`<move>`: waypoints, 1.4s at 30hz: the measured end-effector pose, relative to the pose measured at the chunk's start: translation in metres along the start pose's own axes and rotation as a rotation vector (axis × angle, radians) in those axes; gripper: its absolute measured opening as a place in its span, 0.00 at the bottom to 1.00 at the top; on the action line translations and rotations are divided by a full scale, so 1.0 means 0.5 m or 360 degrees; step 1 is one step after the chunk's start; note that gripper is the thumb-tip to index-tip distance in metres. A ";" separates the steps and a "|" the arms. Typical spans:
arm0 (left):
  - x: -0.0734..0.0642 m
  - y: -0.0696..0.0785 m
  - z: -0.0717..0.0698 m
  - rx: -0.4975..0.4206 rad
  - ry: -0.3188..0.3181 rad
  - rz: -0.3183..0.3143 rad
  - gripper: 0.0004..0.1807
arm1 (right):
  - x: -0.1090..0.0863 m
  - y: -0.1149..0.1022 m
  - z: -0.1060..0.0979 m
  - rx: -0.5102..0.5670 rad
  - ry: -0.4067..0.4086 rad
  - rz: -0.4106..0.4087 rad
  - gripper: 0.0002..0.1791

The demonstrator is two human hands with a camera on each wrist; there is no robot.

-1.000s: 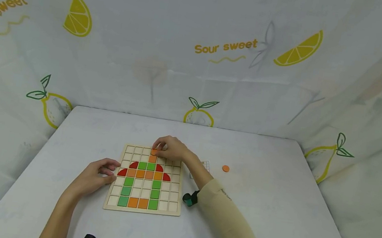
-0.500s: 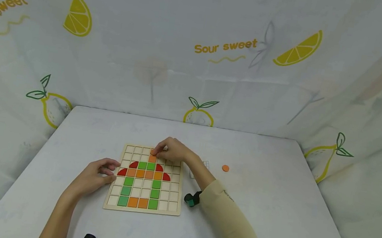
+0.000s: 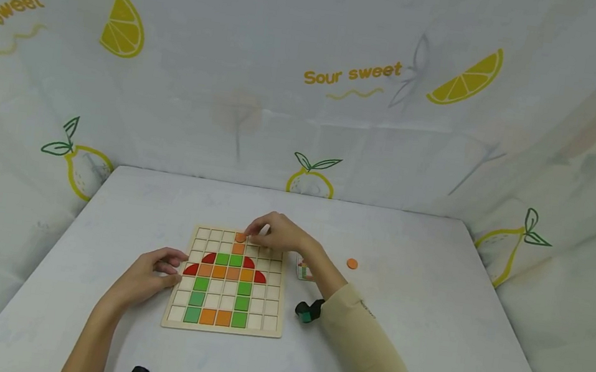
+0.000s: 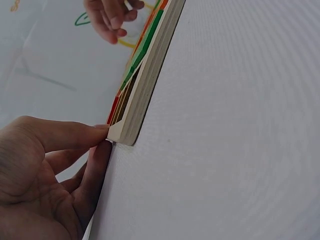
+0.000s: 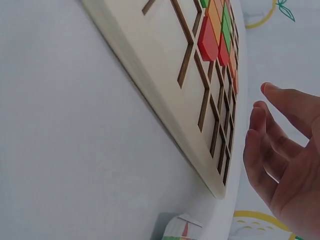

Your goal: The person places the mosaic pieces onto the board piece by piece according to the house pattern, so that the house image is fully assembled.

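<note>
A wooden grid board [image 3: 220, 330] lies on the table with green, orange and red pieces making a pattern in its squares. An orange disc [image 3: 241, 238] lies in the top row, above an orange square [image 3: 238, 248]. My right hand [image 3: 279, 234] hovers just right of this disc, thumb and fingers apart; the right wrist view shows nothing between the fingertips [image 5: 263, 89]. My left hand [image 3: 153, 274] rests at the board's left edge. In the left wrist view its thumb [image 4: 95, 132] touches the board's corner, with the other fingers loosely bent below.
A second orange disc [image 3: 352, 263] lies on the white table to the right. A small printed card [image 3: 304, 268] lies beside the board, partly behind my right forearm. A white curtain with lemon prints [image 3: 310, 181] hangs behind the table.
My right hand has let go of the orange disc in the top row and drawn slightly to the right. More of the card shows now. The left hand has stayed in place.
</note>
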State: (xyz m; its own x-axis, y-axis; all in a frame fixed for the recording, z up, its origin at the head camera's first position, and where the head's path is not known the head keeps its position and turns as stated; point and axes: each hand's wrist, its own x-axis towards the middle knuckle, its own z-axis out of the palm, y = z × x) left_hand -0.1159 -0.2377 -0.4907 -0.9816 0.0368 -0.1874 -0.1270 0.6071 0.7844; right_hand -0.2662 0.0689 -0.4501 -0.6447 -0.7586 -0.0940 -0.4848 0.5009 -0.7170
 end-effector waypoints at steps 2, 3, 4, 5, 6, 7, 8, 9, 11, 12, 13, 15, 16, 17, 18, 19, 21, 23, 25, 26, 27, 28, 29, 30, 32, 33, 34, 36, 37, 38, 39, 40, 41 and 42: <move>0.000 0.000 0.000 -0.0001 0.0000 0.0000 0.24 | -0.009 0.000 -0.008 0.0041 -0.0003 -0.0013 0.13; 0.000 -0.001 0.000 -0.0004 0.0000 -0.0005 0.24 | -0.014 0.000 -0.011 0.0065 -0.0004 -0.0020 0.13; 0.000 -0.001 0.000 -0.0006 -0.0001 -0.0005 0.24 | -0.019 -0.001 -0.015 0.0081 -0.0004 -0.0026 0.13; -0.001 -0.001 0.000 -0.0008 -0.0005 -0.0007 0.24 | -0.024 -0.001 -0.019 0.0102 -0.0002 -0.0030 0.13; -0.001 0.000 0.000 -0.0011 -0.0007 -0.0010 0.24 | -0.029 -0.001 -0.023 0.0116 0.0002 -0.0037 0.13; -0.001 -0.001 0.000 -0.0011 -0.0008 -0.0009 0.24 | -0.033 -0.002 -0.028 0.0118 0.0012 -0.0049 0.13; -0.002 0.000 0.001 -0.0014 -0.0008 -0.0017 0.24 | -0.038 -0.002 -0.032 0.0117 0.0023 -0.0064 0.14; -0.001 -0.001 0.000 -0.0016 -0.0006 -0.0015 0.24 | -0.043 -0.003 -0.037 0.0120 0.0038 -0.0075 0.14; -0.002 0.000 -0.001 -0.0015 -0.0011 -0.0004 0.24 | -0.056 -0.006 -0.048 0.0123 0.0074 -0.0100 0.15; -0.001 0.000 -0.001 -0.0013 -0.0011 0.0003 0.24 | -0.062 -0.007 -0.054 0.0120 0.0094 -0.0108 0.15; -0.001 0.000 -0.001 -0.0011 -0.0008 0.0008 0.24 | -0.070 -0.009 -0.059 0.0120 0.0111 -0.0113 0.16; -0.001 0.001 -0.001 -0.0008 -0.0010 0.0012 0.24 | -0.087 -0.012 -0.071 0.0137 0.0145 -0.0102 0.16; -0.002 0.001 -0.001 -0.0007 -0.0012 0.0011 0.24 | -0.097 -0.013 -0.076 0.0149 0.0166 -0.0090 0.16; -0.002 0.002 -0.001 -0.0007 -0.0009 0.0004 0.24 | -0.107 -0.013 -0.082 0.0157 0.0186 -0.0073 0.16; -0.002 0.002 -0.002 -0.0005 -0.0008 0.0009 0.24 | -0.117 -0.011 -0.087 0.0172 0.0204 -0.0050 0.16; -0.002 0.001 -0.002 -0.0006 -0.0008 0.0007 0.24 | -0.128 -0.009 -0.093 0.0190 0.0225 -0.0031 0.15; -0.003 0.002 -0.002 -0.0009 -0.0004 0.0005 0.24 | -0.150 -0.003 -0.104 0.0221 0.0269 0.0005 0.15; -0.002 0.001 -0.002 -0.0010 -0.0001 0.0014 0.24 | -0.172 0.007 -0.115 0.0236 0.0312 0.0030 0.15; -0.001 0.000 -0.001 -0.0012 -0.0002 0.0009 0.24 | -0.196 0.018 -0.127 0.0248 0.0358 0.0054 0.15; -0.001 -0.001 -0.001 -0.0012 -0.0004 0.0006 0.24 | -0.208 0.024 -0.133 0.0247 0.0383 0.0067 0.15; 0.000 -0.001 0.000 -0.0012 -0.0005 0.0001 0.24 | -0.220 0.029 -0.139 0.0250 0.0407 0.0084 0.15; 0.001 -0.002 0.000 -0.0011 -0.0006 -0.0005 0.24 | -0.232 0.035 -0.145 0.0252 0.0427 0.0098 0.15; 0.001 -0.002 0.001 -0.0010 -0.0007 -0.0009 0.24 | -0.245 0.041 -0.151 0.0255 0.0447 0.0117 0.15; 0.001 -0.002 0.000 -0.0007 -0.0007 -0.0008 0.24 | -0.257 0.048 -0.156 0.0257 0.0463 0.0141 0.15; 0.001 -0.001 0.001 -0.0010 -0.0011 -0.0001 0.24 | -0.283 0.063 -0.162 0.0259 0.0481 0.0196 0.15; 0.000 0.000 0.001 -0.0012 -0.0011 0.0004 0.24 | -0.295 0.072 -0.164 0.0261 0.0481 0.0224 0.16; 0.000 0.000 0.001 -0.0013 -0.0012 0.0008 0.24 | -0.306 0.081 -0.166 0.0264 0.0477 0.0252 0.16; -0.001 0.000 0.001 -0.0014 -0.0017 0.0016 0.24 | -0.326 0.098 -0.166 0.0272 0.0458 0.0302 0.18; -0.001 0.001 0.001 -0.0020 -0.0018 0.0009 0.24 | -0.335 0.106 -0.166 0.0289 0.0444 0.0325 0.18; -0.001 0.001 0.001 -0.0021 -0.0019 0.0004 0.24 | -0.343 0.113 -0.166 0.0292 0.0430 0.0338 0.19; -0.001 0.001 0.001 -0.0021 -0.0021 0.0001 0.24 | -0.349 0.120 -0.165 0.0299 0.0415 0.0348 0.20; -0.001 0.001 0.001 -0.0021 -0.0022 -0.0002 0.24 | -0.355 0.126 -0.165 0.0308 0.0401 0.0355 0.20; -0.001 0.000 0.001 -0.0020 -0.0023 -0.0005 0.24 | -0.360 0.132 -0.164 0.0312 0.0388 0.0362 0.20; -0.001 0.000 0.002 -0.0023 -0.0024 -0.0011 0.24 | -0.365 0.137 -0.163 0.0315 0.0377 0.0366 0.20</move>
State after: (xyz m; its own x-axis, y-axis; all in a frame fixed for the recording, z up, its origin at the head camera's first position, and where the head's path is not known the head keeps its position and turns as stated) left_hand -0.1150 -0.2368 -0.4910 -0.9785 0.0446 -0.2016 -0.1359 0.5961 0.7913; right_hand -0.2301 0.2758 -0.4258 -0.8533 -0.5070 -0.1221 -0.2032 0.5389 -0.8175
